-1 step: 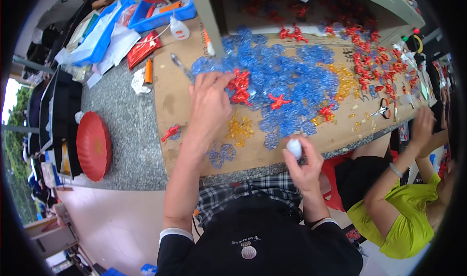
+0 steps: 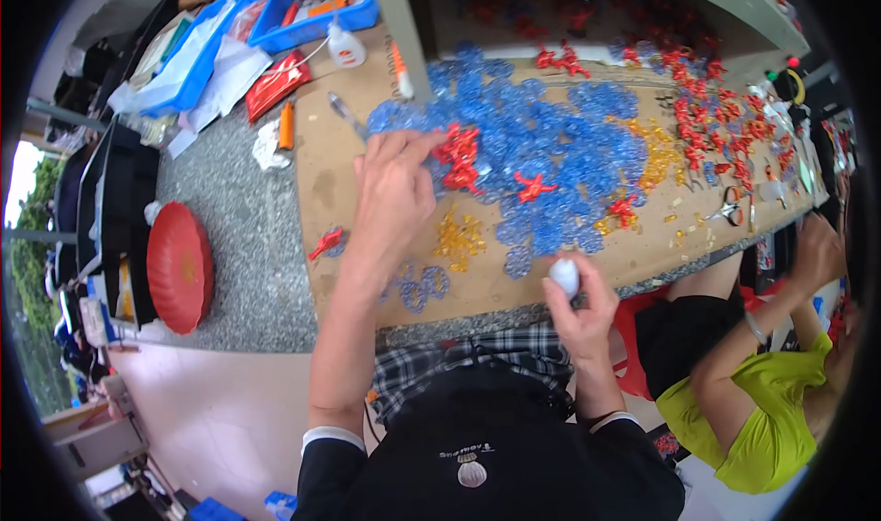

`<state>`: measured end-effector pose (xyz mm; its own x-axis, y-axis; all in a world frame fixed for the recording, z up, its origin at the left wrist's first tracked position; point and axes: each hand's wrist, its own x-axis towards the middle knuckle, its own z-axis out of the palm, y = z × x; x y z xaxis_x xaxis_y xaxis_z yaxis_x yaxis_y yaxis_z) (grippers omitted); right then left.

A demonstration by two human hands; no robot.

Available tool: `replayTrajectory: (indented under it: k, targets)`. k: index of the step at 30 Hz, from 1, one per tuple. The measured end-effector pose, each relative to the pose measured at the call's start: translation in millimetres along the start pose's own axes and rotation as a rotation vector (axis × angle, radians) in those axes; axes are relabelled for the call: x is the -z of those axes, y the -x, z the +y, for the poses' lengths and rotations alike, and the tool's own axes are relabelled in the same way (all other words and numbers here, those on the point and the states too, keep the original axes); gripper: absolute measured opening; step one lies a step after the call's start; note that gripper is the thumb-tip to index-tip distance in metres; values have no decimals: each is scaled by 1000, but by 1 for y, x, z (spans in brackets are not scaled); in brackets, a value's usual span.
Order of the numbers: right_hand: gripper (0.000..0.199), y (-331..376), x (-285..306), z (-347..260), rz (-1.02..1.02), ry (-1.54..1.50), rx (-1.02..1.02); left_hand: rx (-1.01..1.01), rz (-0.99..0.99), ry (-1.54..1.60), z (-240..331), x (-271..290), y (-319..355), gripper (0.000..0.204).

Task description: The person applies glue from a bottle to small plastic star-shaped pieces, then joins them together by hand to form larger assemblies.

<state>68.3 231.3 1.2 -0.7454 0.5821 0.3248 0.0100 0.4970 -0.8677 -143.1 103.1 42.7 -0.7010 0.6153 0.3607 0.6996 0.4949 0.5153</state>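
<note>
My left hand [image 2: 393, 177] reaches over the cardboard from the near left, its index finger stretched to the edge of a small heap of red plastic figures [image 2: 459, 161]. The thumb stands apart from that finger, and I make out nothing held between them. My right hand [image 2: 587, 314] is closed around a small white bottle [image 2: 564, 277] with a rounded end, just over the table's near edge. Between and beyond my hands spread many clear blue plastic rings [image 2: 560, 168]. A single red figure [image 2: 532, 188] lies on them, and small amber pieces [image 2: 459, 238] lie nearer me.
Another red figure [image 2: 327, 243] and a few loose blue rings [image 2: 422, 288] lie near my left forearm. A red fluted bowl [image 2: 179, 268] stands at far left. Blue trays [image 2: 317, 25], a nozzle bottle [image 2: 346, 48] and scissors [image 2: 731, 207] are around. A co-worker's hand [image 2: 817, 250] is at right.
The whole view has shifted slightly, with the table appearing a little further right. Both hands keep nearly the same pose, and the bottle stays in my right hand.
</note>
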Motion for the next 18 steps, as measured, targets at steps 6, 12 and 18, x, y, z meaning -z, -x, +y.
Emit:
replayTrajectory:
  k: [6,12,18]
  targets:
    - [33,11,11,13,-4,-27,-101,75,166,221,1,82,29,21]
    - [34,13,4,11,-29,-56,-131,348,156,238,10,99,86,21]
    - [33,14,0,15,17,-24,-77,386,-55,312,28,57,128,18]
